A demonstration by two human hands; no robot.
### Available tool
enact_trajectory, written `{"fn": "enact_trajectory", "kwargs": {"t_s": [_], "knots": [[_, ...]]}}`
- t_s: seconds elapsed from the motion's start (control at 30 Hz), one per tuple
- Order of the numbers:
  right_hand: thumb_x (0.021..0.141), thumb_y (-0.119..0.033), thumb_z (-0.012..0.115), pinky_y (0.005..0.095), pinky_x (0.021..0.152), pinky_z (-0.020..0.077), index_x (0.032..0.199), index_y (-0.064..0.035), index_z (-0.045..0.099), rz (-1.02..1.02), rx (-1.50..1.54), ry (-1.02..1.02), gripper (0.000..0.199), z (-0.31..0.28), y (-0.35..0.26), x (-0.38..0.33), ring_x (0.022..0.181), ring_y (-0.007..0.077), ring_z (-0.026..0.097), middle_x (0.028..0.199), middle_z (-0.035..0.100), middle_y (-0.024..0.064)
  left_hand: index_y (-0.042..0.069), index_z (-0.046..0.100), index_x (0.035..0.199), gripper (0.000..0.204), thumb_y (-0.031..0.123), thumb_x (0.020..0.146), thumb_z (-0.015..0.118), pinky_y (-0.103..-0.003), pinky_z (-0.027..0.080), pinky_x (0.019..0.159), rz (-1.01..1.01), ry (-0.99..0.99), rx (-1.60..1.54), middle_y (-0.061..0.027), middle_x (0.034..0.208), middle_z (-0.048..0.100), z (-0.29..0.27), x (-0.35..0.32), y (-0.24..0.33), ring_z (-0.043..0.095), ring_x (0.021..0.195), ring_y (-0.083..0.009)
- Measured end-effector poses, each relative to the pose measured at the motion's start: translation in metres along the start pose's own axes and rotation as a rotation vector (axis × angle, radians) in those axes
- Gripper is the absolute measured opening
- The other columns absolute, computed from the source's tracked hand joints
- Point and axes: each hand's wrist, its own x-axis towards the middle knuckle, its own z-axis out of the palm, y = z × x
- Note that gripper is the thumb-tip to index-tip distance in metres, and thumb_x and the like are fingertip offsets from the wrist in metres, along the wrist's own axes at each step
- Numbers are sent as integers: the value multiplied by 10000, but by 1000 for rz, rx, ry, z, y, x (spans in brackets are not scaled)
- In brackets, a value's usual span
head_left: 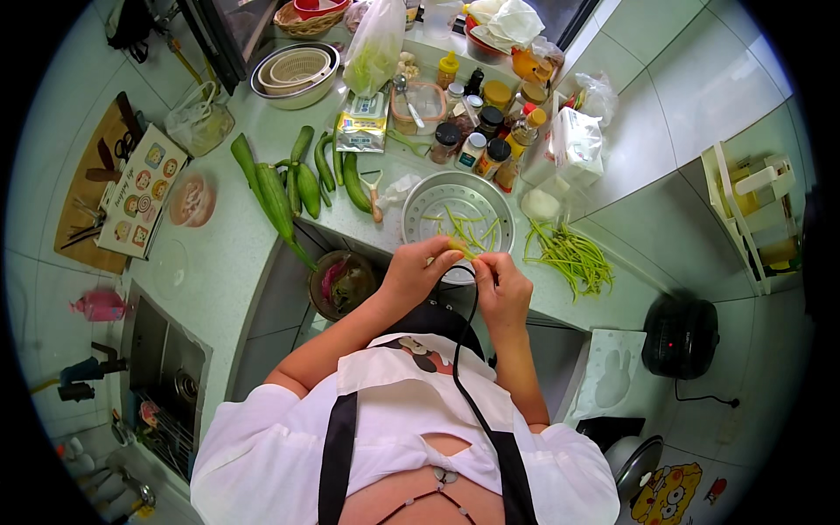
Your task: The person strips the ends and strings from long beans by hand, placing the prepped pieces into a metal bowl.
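Both hands meet just over the front edge of the counter (219, 262), at the near rim of the metal steamer tray (418, 203). The left hand (418, 269) and the right hand (503, 289) each pinch one end of a short green bean piece (461, 248), fingertips closed on it. The piece spans the small gap between the two grips, its long axis running roughly left to right, perhaps tilted slightly; it is too small to be sure. Trimmed pieces lie in the tray. A loose pile of green beans (570, 254) rests on the counter just right of the tray, near the front edge. Long gourds (276, 199) lie to the left, jars (486, 131) behind.
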Motion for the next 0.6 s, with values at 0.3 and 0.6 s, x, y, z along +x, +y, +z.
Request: {"fn": "enact_trajectory", "kwargs": {"t_s": [0.3,0.6], "knots": [[819,-174,662,331,495,453,811,-87,585,8,-65,-33,117,9,-2,2,539,246,595,623,598,72,30,629,955,141,87,829,602,-331,495,642,200,-3,316,-126,779,637,-5,1,-11,626,705,-268],[849,-178,624,314,513,432,850,-54,620,256,-31,94,124,13,34,13,530,209,559,621,579,99,85,653,858,124,188,801,616,-403,485,657,49,-36,594,-106,808,624,-31,-20,-71,605,763,-315]]}}
